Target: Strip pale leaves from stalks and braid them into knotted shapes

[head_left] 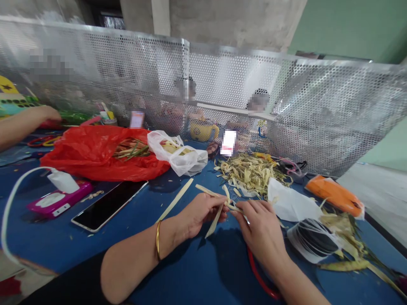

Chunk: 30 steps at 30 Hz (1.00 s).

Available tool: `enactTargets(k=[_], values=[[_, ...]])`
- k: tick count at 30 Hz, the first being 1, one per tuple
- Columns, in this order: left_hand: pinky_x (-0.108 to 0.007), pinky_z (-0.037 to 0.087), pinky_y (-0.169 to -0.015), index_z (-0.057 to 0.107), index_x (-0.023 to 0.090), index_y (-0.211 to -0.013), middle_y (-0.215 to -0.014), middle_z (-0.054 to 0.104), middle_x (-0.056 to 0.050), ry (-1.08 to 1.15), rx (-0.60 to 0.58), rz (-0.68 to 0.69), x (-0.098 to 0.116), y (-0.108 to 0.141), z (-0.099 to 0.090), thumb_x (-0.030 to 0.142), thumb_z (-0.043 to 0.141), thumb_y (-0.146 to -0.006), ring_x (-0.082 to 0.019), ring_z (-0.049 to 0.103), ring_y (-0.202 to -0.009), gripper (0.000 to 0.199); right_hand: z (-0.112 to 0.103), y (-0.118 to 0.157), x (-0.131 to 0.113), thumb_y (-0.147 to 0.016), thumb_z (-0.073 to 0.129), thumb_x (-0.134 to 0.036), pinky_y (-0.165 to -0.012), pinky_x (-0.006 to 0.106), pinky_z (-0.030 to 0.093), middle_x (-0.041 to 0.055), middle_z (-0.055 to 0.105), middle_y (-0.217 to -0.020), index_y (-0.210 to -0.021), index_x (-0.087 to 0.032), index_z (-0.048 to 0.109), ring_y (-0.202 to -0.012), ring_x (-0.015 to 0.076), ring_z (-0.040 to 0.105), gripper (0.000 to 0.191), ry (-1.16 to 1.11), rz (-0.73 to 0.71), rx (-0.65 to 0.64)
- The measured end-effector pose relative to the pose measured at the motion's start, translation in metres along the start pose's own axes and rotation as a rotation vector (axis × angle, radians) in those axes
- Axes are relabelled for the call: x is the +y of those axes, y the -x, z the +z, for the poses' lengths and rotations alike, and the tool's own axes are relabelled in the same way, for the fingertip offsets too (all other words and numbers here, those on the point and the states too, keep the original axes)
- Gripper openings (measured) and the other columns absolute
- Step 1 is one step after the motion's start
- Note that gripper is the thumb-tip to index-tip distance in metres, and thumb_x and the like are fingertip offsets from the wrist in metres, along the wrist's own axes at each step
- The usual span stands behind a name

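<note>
the held strips [227,201] are pale yellow, narrow, crossed and splayed.

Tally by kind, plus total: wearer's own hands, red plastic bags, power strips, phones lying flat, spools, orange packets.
Wearer's hands: 2 (left hand and right hand, both holding pale strips)
Red plastic bag: 1
Power strip: 1
Phone lying flat: 1
Spool: 1
Orange packet: 1
Total: 7

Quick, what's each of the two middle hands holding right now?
Left hand: closed, pinching pale strips.
Right hand: fingers closed on a strip end.
</note>
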State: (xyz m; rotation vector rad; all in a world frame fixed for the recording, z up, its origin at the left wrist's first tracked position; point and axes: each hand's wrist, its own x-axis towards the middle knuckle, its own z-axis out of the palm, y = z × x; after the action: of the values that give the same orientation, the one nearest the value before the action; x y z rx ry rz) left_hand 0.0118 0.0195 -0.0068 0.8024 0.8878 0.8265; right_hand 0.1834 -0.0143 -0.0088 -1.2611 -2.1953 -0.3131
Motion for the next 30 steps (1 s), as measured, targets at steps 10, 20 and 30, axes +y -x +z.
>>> enactTargets(k=[10,20,30], values=[[-0.019,0.029,-0.042,0.061,0.014,-0.069,-0.051,0.051,0.005,-0.075,0.073,0.010,-0.005,-0.003,0.001,0.035,0.077,-0.064,-0.005,0.041,-0.041,0.027,0.002,-0.002,-0.006,-0.090,0.051,-0.045,-0.058,0.026,0.034,-0.0020,0.053,-0.058,-0.063,-0.020,0.055,-0.058,0.0133,0.048,0.037,-0.772,0.487,-0.265],[-0.023,0.013,-0.042,0.059,0.015,-0.063,-0.046,0.041,0.007,-0.297,-0.091,-0.085,-0.004,0.007,0.006,0.052,0.071,-0.069,-0.004,0.028,-0.039,0.039,0.016,-0.004,0.000,-0.060,0.082,-0.047,-0.048,0.021,0.034,-0.0011,0.060,-0.058,-0.063,-0.015,0.062,-0.047,0.0070,0.045,0.038,-1.469,1.001,-0.113],[-0.026,0.009,-0.046,0.064,0.015,-0.064,-0.041,0.029,0.009,-0.347,-0.192,-0.045,-0.006,0.004,0.002,0.033,0.067,-0.067,-0.006,0.019,-0.041,0.018,0.016,-0.005,-0.001,-0.054,0.083,-0.048,-0.046,0.022,0.038,-0.0026,0.057,-0.051,-0.056,-0.016,0.058,-0.043,0.0074,0.047,0.041,-1.347,1.075,0.117]])
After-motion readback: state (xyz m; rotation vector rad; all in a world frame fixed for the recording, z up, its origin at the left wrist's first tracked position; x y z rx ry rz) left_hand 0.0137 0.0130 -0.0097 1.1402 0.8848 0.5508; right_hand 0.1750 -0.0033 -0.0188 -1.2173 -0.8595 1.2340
